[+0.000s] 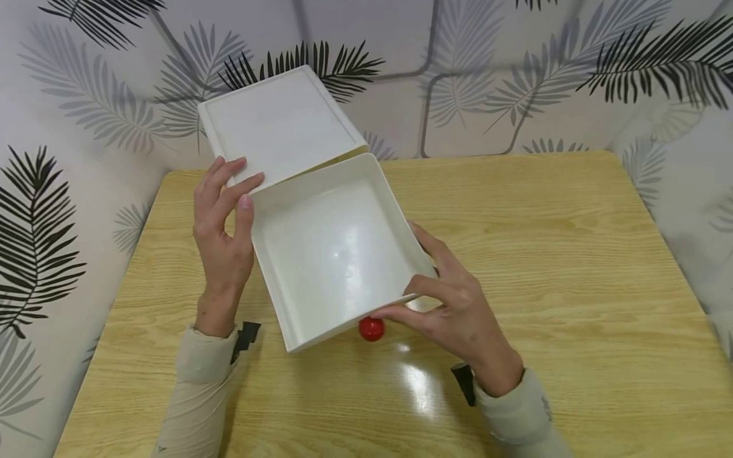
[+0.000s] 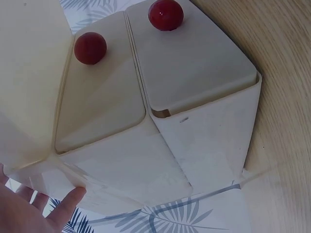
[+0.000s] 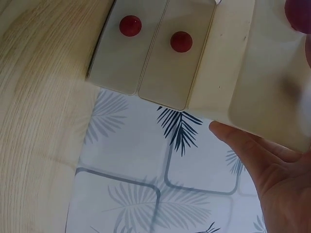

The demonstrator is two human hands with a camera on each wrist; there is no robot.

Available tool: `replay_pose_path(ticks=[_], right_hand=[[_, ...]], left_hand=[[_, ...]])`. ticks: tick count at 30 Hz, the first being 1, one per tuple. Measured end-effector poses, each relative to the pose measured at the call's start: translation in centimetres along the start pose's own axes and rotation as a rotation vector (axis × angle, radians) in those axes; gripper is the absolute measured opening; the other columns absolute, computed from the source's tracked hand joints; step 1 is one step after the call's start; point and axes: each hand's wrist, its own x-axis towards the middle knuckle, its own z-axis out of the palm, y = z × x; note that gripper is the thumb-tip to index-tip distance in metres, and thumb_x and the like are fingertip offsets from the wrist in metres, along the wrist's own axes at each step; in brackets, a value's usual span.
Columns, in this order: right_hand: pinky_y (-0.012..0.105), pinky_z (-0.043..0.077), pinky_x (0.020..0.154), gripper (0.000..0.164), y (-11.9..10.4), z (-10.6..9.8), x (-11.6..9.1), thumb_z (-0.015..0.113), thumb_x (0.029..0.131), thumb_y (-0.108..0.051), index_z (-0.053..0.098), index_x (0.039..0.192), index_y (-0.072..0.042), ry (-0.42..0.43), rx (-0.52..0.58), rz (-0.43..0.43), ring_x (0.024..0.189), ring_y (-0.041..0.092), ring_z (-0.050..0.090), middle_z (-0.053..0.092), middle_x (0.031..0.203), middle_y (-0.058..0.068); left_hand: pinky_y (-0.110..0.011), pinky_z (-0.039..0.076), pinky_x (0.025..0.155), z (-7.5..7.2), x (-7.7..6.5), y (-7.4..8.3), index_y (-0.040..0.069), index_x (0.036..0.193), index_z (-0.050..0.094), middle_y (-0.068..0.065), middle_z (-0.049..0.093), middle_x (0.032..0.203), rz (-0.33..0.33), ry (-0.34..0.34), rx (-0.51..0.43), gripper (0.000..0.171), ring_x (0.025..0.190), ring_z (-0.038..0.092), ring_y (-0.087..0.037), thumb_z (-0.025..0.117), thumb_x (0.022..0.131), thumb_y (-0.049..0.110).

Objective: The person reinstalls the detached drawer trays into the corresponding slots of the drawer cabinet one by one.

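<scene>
A small white drawer cabinet (image 1: 280, 124) stands toward the back left of the table. Its top drawer (image 1: 338, 248), pulled far out at the front, shows a bare inside. One red knob (image 1: 372, 329) shows under the drawer's front edge. Spread fingers of the left hand (image 1: 223, 222) touch the cabinet's left side and top edge, the thumb beside the drawer's left rim. The right hand (image 1: 458, 305) grips the drawer's front right corner, its thumb at the front edge beside the knob. Two lower drawers (image 2: 102, 107) with red knobs show in both wrist views; both are pushed in.
The wood-grain table (image 1: 544, 267) extends to the right of the cabinet and toward the person. A pale wall covering with leaf prints (image 1: 492, 83) rises behind the table's far edge and along its sides.
</scene>
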Motion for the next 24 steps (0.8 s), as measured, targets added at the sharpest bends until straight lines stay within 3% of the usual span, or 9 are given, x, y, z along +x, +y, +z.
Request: replay_pose_path(ticks=[11, 24], right_hand=[[0.045, 0.059, 0.093, 0.036, -0.2, 0.6, 0.5, 0.095, 0.058, -0.023, 0.062, 0.063, -0.012, 0.002, 0.029, 0.041, 0.135, 0.037, 0.052, 0.047, 0.150, 0.022], [0.046, 0.060, 0.092, 0.035, 0.2, 1.1, 0.7, 0.095, 0.060, -0.023, 0.062, 0.064, -0.011, -0.004, 0.044, 0.071, 0.137, 0.037, 0.050, 0.045, 0.152, 0.022]], left_hand=[[-0.040, 0.025, 0.124, -0.4, 0.2, 0.3, -0.007, 0.107, 0.073, -0.029, 0.062, 0.127, 0.013, -0.036, 0.017, 0.030, 0.138, 0.042, -0.044, 0.049, 0.092, 0.004], [-0.039, 0.025, 0.124, -0.4, 0.2, 0.3, -0.006, 0.107, 0.073, -0.029, 0.062, 0.128, 0.008, -0.048, 0.019, 0.030, 0.139, 0.042, -0.043, 0.049, 0.092, 0.003]])
